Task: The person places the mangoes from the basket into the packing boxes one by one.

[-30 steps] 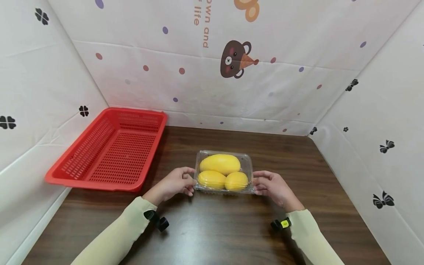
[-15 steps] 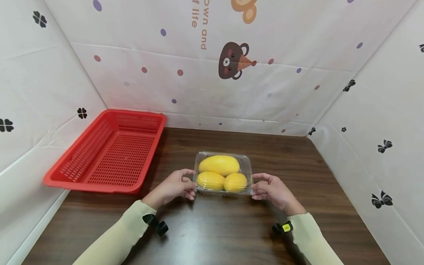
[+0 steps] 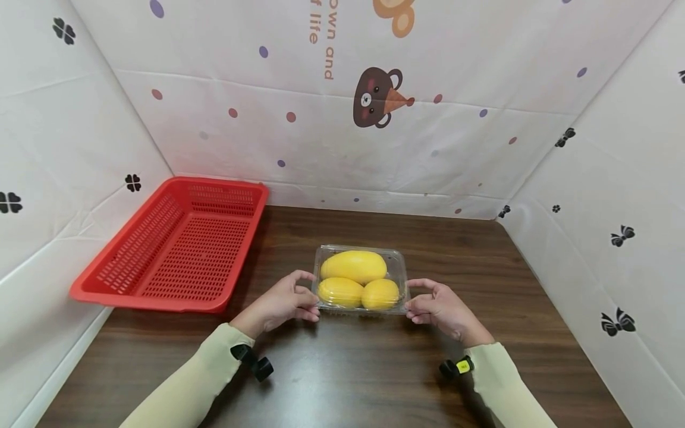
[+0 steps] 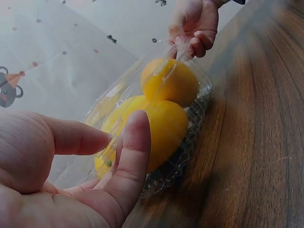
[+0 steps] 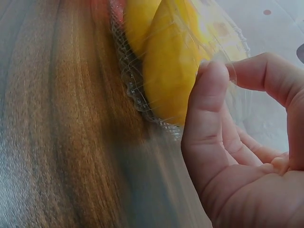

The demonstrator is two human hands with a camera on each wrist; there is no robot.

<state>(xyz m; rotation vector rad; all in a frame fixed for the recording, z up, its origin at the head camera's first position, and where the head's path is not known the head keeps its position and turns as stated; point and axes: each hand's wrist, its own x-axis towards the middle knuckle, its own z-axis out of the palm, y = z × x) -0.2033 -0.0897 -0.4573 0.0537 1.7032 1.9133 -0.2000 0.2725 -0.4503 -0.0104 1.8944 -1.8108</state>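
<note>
A clear plastic clamshell box (image 3: 396, 268) lies on the table in the middle of the head view, its lid down over three yellow mangoes (image 3: 353, 266). At the box's left end, my left hand (image 3: 280, 302) pinches the lid's edge between thumb and fingers. My right hand (image 3: 444, 310) does the same at the right end. In the left wrist view the thumb (image 4: 135, 142) stands in front of the lid's near corner. From the right wrist, the thumb and index finger (image 5: 266, 73) meet on the thin lid edge. The box's ridged base (image 5: 135, 97) rests on the wood.
To the left stands a red perforated plastic basket (image 3: 235, 270) with nothing in it. Brown wooden tabletop (image 3: 342, 374) surrounds the box. White printed sheets (image 3: 299, 142) wall off the back and both sides.
The head view has shifted slightly. My fingers have moved a little inward along the box's front edge at both ends. Box and mangoes look unmoved.
</note>
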